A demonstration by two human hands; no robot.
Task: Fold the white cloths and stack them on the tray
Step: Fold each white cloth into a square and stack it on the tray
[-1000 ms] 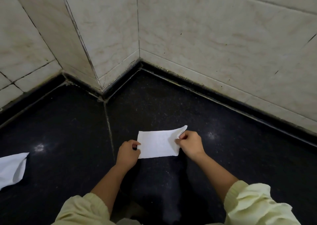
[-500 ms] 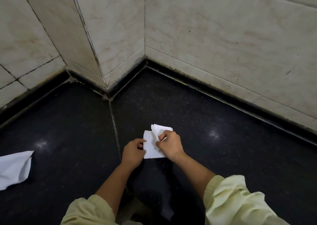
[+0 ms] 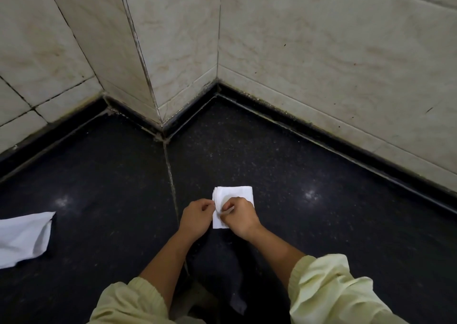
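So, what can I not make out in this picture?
- The tray: nowhere in the head view, so its place is unknown.
- The folded white cloth: its near part is covered by the left hand and the right hand, which pinch it. The layers are too fine to count.
- The second white cloth: cut off by the left edge of the picture.
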